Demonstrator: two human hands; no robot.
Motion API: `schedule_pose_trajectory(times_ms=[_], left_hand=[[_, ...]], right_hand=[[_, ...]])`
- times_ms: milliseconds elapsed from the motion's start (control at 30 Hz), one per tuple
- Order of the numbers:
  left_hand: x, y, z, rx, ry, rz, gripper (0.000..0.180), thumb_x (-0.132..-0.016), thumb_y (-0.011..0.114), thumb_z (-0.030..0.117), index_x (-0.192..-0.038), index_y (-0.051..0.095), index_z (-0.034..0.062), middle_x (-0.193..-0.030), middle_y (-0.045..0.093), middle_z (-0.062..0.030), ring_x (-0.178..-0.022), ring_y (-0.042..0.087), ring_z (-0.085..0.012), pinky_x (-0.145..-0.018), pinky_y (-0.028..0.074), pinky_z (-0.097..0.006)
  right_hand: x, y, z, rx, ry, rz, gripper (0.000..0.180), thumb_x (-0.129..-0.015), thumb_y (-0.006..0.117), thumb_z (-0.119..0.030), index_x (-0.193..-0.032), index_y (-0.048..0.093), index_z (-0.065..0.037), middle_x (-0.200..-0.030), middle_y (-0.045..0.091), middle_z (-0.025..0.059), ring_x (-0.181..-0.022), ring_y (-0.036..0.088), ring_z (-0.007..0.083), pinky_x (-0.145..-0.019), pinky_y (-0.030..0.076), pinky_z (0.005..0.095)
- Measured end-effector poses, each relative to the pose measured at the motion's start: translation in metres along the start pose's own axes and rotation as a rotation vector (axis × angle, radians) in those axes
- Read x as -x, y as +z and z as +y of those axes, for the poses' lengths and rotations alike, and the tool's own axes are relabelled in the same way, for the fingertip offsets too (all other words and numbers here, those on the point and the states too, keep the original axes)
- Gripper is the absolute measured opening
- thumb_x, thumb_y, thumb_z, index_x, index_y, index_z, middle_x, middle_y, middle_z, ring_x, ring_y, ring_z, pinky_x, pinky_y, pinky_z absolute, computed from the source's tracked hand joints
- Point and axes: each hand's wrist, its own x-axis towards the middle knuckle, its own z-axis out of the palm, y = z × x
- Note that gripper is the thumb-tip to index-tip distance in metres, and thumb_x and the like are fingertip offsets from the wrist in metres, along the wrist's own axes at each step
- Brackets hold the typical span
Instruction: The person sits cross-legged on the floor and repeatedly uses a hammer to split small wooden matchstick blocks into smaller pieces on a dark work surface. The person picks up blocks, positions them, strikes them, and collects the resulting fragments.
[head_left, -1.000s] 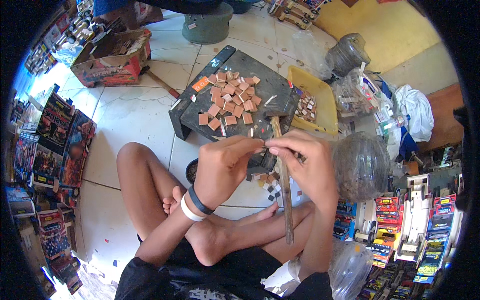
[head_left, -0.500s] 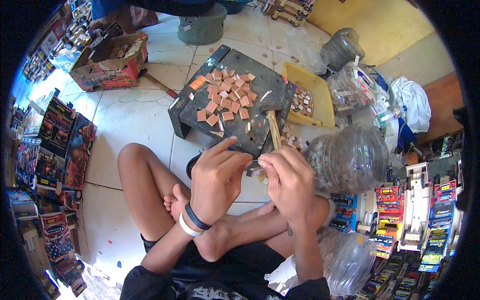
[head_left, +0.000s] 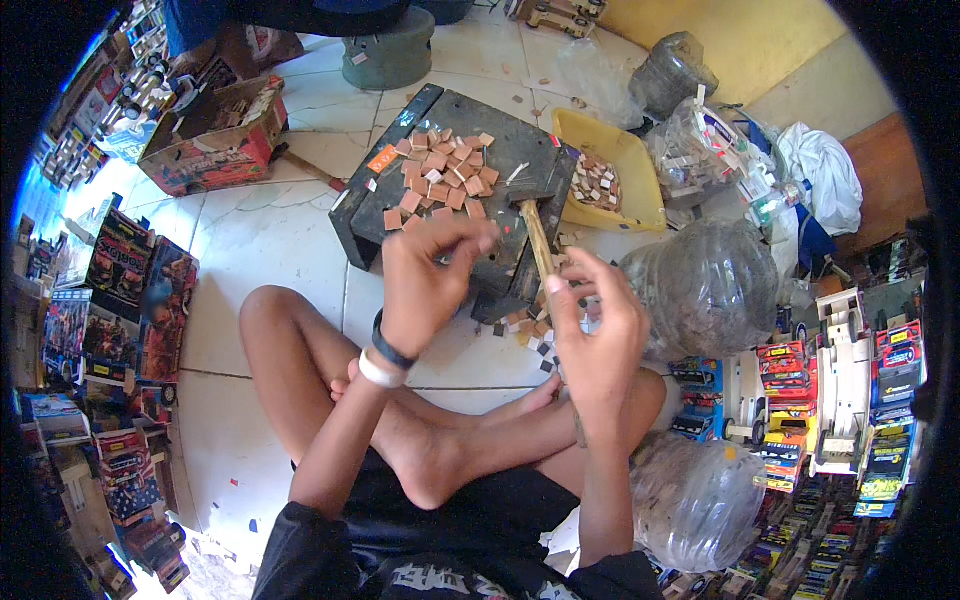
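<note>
My left hand (head_left: 432, 272) is above the near edge of a low black wooden block table (head_left: 370, 215). Its fingers are curled towards the thumb; whatever may be between the blurred fingertips is too small to make out. My right hand (head_left: 602, 325) is open, thumb and fingers apart, beside the wooden handle of a hammer (head_left: 540, 238). The hammer's head rests on the table's right side, and its handle slants towards me. A heap of small reddish-brown square tiles (head_left: 440, 172) covers the middle of the table, partly hidden by my left hand.
Right of the table sits a yellow tray (head_left: 640, 180) of small pieces, with a large clear plastic bottle (head_left: 705, 290) nearer me. Cardboard box (head_left: 215, 140) and green tub (head_left: 388, 50) are at the back. Toy vehicles (head_left: 785, 400) line the right; scraps (head_left: 530, 325) lie before the table.
My hands held a thin, needle-like thing between them; now they have parted. The left has moved up over the table, the right slightly right with its fingers spread.
</note>
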Motion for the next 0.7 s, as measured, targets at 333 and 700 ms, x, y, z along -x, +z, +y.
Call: schedule_pose_trajectory(times_ms=[333, 700], left_hand=[[-0.016, 0.015, -0.030, 0.089, -0.190, 0.050, 0.008, -0.095, 0.071, -0.002, -0.100, 0.074, -0.0069, -0.094, 0.075, -0.0081, -0.082, 0.069, -0.0124, -0.074, 0.056, -0.025], [-0.016, 0.015, -0.031, 0.101, -0.083, 0.098, 0.006, -0.092, 0.071, -0.005, -0.097, 0.073, -0.0077, -0.087, 0.077, -0.0092, -0.081, 0.076, -0.0136, -0.072, 0.060, -0.025]], right_hand=[[0.054, -0.002, 0.054, -0.169, 0.407, -0.326, 0.042, -0.098, 0.068, -0.018, -0.135, 0.057, -0.001, -0.093, 0.072, 0.0156, -0.083, 0.071, 0.0293, -0.076, 0.055, 0.0420], [0.063, -0.006, 0.055, -0.653, 0.604, -0.412, 0.045, -0.106, 0.058, -0.015, -0.148, 0.045, -0.002, -0.080, 0.059, 0.0039, -0.053, 0.055, 0.0083, -0.045, 0.045, 0.0250]])
